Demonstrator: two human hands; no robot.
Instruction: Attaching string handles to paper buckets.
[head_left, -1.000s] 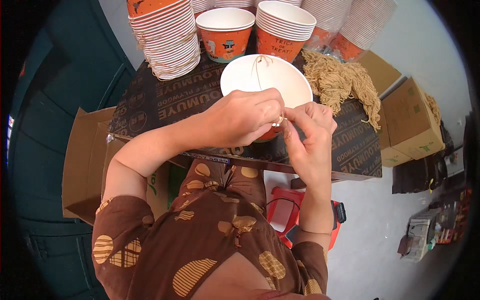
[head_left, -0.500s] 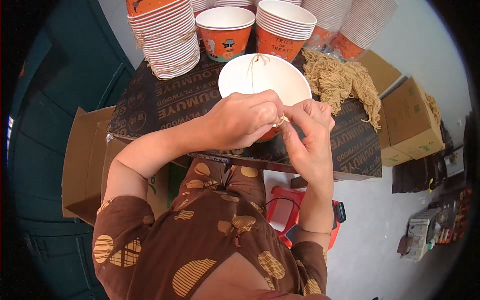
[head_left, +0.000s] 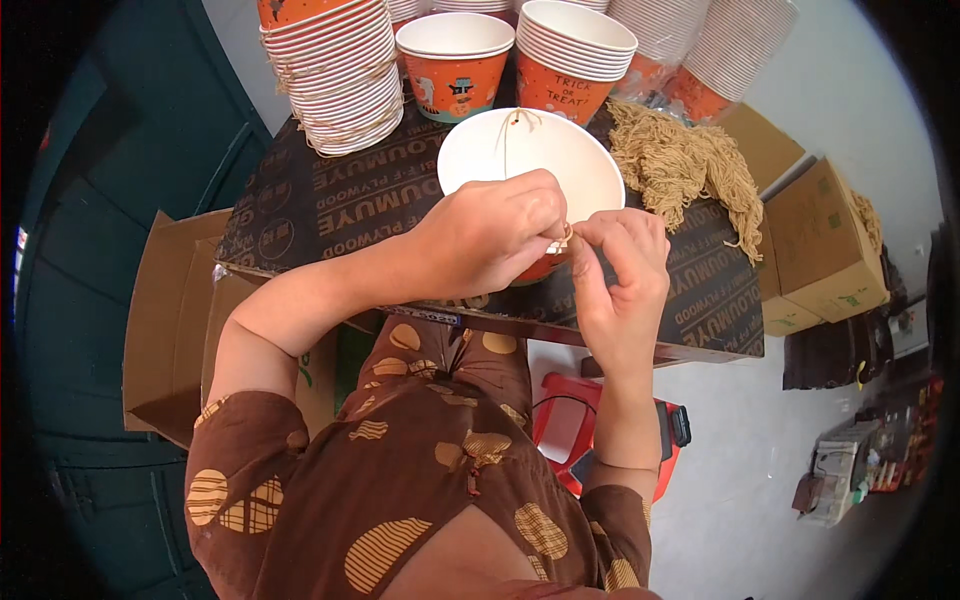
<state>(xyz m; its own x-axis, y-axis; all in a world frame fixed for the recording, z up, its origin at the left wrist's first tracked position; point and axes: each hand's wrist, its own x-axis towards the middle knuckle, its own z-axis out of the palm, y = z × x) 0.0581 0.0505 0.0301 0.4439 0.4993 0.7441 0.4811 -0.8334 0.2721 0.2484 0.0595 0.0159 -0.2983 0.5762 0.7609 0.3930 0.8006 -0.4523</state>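
Note:
A white-lined paper bucket (head_left: 575, 150) with an orange outside stands at the table's near side, its mouth tilted up toward me. A thin tan twine (head_left: 505, 155) is tied at its far rim and runs down across the inside. At the near rim, my left hand (head_left: 505, 225) is closed in a pinch on a short loop of twine (head_left: 567, 238). From the other side my right hand (head_left: 622, 265) pinches the same twine between thumb and forefinger. My hands hide most of the near rim and the bucket's lower front.
Behind the bucket stand a tall stack of paper buckets (head_left: 335, 80) with twine on them, a single bucket (head_left: 458, 85) and a shorter stack (head_left: 565, 85). A tan twine bundle (head_left: 685, 160) lies at the right. Cardboard boxes (head_left: 825, 240) flank the dark table (head_left: 340, 215).
My right hand has turned slightly and its fingers have drawn a little to the right at the twine loop. My left hand and the bucket are almost where they were.

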